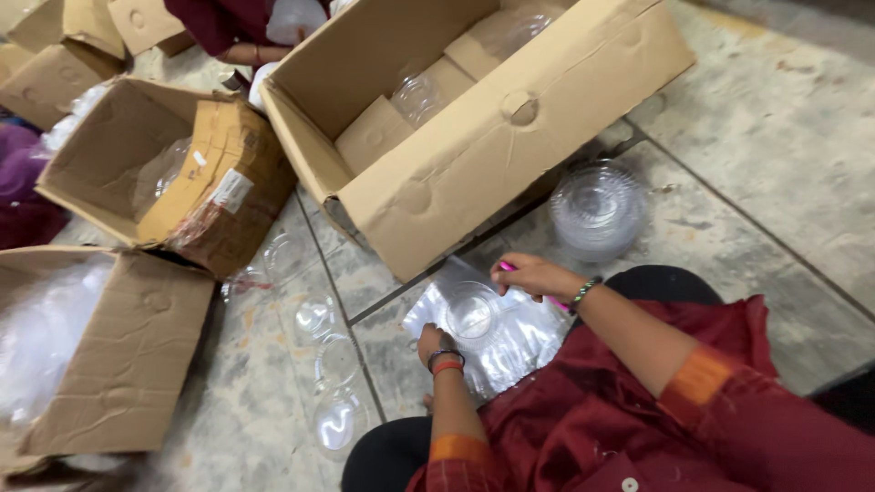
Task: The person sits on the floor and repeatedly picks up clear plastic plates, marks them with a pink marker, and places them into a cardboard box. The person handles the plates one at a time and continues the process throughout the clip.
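My right hand (536, 275) grips a pink marker (507, 266) and hovers just over the rim of a small clear plastic container (472, 315). The container sits on a crinkled clear plastic bag (524, 344) lying on the stone floor in front of my knees. My left hand (436, 344), with dark and red bangles at the wrist, holds the container's near-left edge. Both sleeves are dark red with orange cuffs.
A large open cardboard box (510, 137) with clear containers inside lies just beyond my hands. A stack of clear bowls (597, 211) stands at its right. Several clear lids (337, 363) lie in a row on the floor at left, beside two more boxes (228, 182) (128, 355). Another person (228, 23) sits at the top.
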A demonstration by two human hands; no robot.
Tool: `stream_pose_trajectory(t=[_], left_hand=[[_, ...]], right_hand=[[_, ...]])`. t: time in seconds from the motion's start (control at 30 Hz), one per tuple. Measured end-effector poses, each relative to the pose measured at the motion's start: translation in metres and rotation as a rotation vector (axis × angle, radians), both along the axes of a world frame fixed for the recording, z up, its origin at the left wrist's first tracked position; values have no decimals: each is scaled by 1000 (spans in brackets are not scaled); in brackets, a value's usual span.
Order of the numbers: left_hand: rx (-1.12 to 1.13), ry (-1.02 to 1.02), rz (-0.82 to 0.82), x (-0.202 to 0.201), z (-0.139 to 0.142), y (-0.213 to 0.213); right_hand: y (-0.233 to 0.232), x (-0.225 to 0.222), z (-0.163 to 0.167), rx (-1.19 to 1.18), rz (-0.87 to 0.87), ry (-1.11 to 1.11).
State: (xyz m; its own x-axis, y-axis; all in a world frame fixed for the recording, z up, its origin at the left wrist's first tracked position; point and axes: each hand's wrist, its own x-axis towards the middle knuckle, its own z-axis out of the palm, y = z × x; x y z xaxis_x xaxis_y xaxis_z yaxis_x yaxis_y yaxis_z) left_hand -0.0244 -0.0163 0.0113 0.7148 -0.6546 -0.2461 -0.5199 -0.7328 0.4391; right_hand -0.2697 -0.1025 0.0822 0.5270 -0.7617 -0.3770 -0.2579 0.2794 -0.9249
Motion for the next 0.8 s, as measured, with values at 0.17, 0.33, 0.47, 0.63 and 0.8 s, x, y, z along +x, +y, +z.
stream_pose_trajectory(t=[0.17,0.33,0.47,0.63,0.8], left_hand=[[31,-150,-83,23,15,13],[-26,-235,-137,25,37,33],[-182,-158,-221,15,42,50],[-114,-255,-205,6,44,45],[-248,-189,-152,-8,72,40]], right_hand=[[6,46,-53,-131,-58,236],[17,46,-91,-519,123,278],[19,60,-92,-288,202,121],[23,63,-82,-385,101,191],[19,43,-52,-531,105,345]])
